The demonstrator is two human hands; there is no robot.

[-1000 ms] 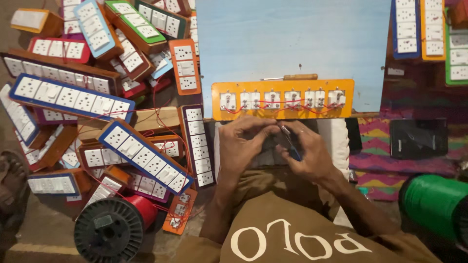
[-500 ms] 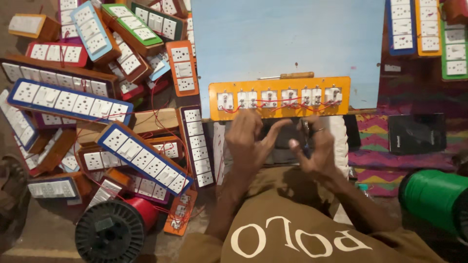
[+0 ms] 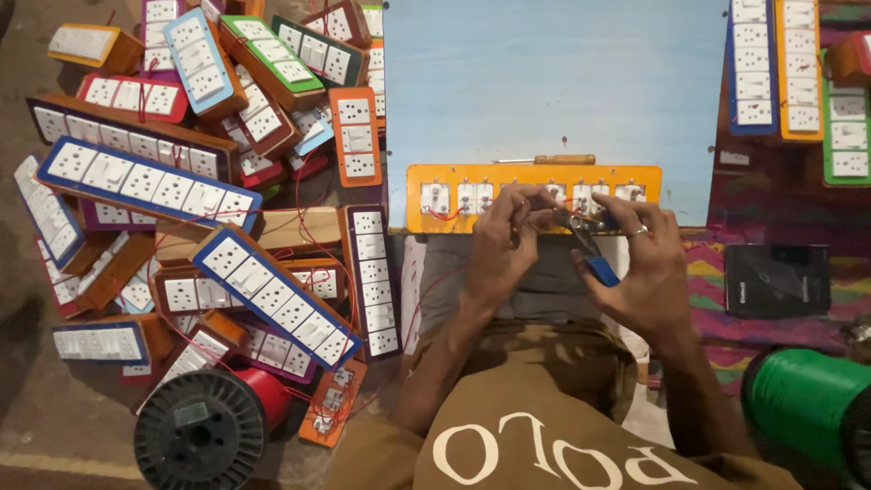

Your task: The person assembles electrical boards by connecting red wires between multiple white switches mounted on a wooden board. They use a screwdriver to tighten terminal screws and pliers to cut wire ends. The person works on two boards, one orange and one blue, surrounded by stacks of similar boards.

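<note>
An orange switch panel (image 3: 435, 175) lies back side up at the near edge of a light blue board (image 3: 544, 82), with white sockets and red wires along it. My left hand (image 3: 499, 245) pinches a thin wire at the panel's middle. My right hand (image 3: 640, 268) grips blue-handled pliers (image 3: 590, 254), their jaws pointing at the same spot by my left fingertips. A wooden-handled screwdriver (image 3: 553, 160) rests just beyond the panel.
A heap of finished switch boards (image 3: 272, 290) in blue, orange, green and brown frames covers the floor at left. A black spool with red wire (image 3: 204, 436) sits at lower left, a green spool (image 3: 807, 408) at lower right, a black box (image 3: 778, 279) on patterned cloth.
Both hands have moved up from my lap to the orange panel's front edge, carrying the pliers along. The left fingers now pinch a wire at the panel.
</note>
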